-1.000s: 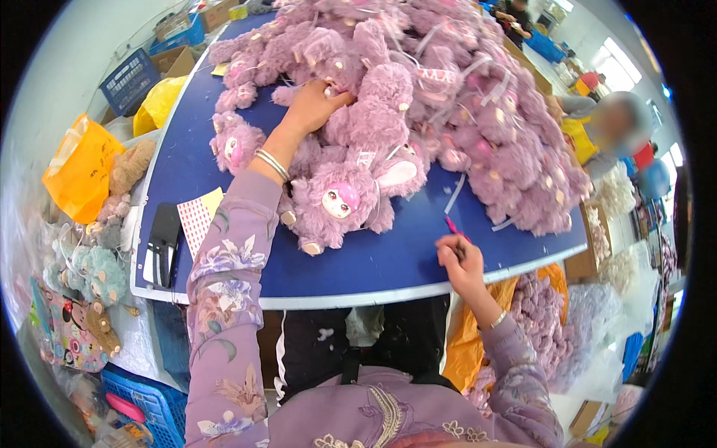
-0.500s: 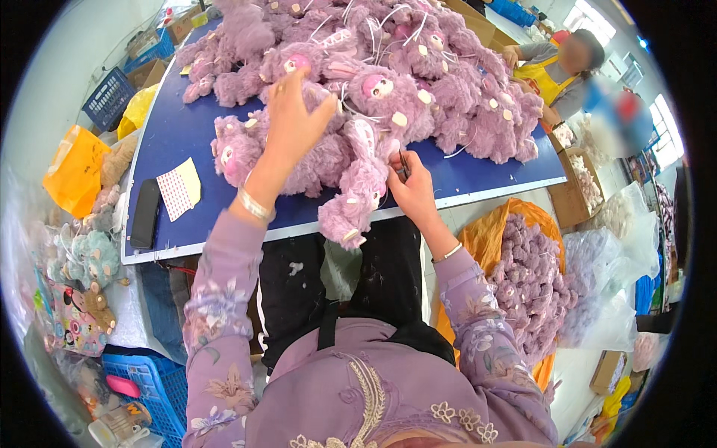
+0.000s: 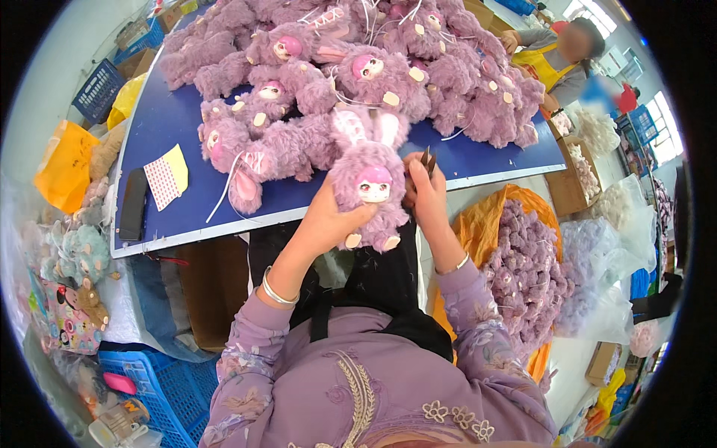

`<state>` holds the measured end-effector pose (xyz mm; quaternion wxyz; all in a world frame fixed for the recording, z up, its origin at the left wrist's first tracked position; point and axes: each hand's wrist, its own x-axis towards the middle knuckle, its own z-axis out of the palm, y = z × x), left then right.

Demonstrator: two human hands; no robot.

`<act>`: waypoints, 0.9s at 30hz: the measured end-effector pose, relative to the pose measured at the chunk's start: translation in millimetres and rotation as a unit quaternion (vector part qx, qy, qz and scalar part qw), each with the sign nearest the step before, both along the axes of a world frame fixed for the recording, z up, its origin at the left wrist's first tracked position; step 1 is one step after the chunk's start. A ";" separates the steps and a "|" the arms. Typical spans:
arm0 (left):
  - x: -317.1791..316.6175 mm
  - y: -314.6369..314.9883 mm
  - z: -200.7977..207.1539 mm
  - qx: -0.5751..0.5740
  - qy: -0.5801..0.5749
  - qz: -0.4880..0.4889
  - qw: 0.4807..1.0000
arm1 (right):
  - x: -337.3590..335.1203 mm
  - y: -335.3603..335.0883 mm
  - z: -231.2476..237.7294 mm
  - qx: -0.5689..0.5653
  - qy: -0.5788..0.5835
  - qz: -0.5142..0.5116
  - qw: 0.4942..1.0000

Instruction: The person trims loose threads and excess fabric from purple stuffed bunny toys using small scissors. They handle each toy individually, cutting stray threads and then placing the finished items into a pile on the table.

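A fluffy purple plush bunny (image 3: 367, 172) with a doll-like face and pale-lined ears is upright at the table's near edge, facing me. My left hand (image 3: 328, 216) is closed round its lower body, thumb across the front. At the toy's other side, my right hand (image 3: 428, 193) is closed on what look like small dark thread snips (image 3: 428, 162), tips pointing up; most of the tool is hidden by the fingers. Behind lies a big heap of similar purple plush toys (image 3: 455, 93), several with loose white strings. One toy (image 3: 261, 153) lies on its side just beyond my left hand.
On the blue table (image 3: 202, 213) to the left are a dark phone-like object (image 3: 134, 204) and a sheet of small dots (image 3: 161, 181). An orange bag (image 3: 478, 216) of purple plush pieces stands at right. A blue basket (image 3: 168, 388) sits lower left. A person in a yellow apron (image 3: 549, 71) is across the table.
My left hand has come down from the heap and taken hold of the bunny. That toy now sits upright with its face toward me. The snips remain in my right hand.
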<state>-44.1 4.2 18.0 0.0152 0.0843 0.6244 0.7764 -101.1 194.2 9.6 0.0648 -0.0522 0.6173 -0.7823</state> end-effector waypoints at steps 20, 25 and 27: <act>6.3 4.5 -12.2 0.116 -0.037 0.012 0.993 | 28.3 -8.7 8.7 0.084 0.044 0.126 0.988; 2.0 5.8 -21.8 0.101 -0.069 0.032 0.992 | 28.5 -9.3 5.3 0.073 0.015 0.114 0.991; 1.2 5.5 -13.6 0.126 -0.083 0.017 0.988 | 30.2 -7.0 1.2 0.063 0.023 0.096 0.993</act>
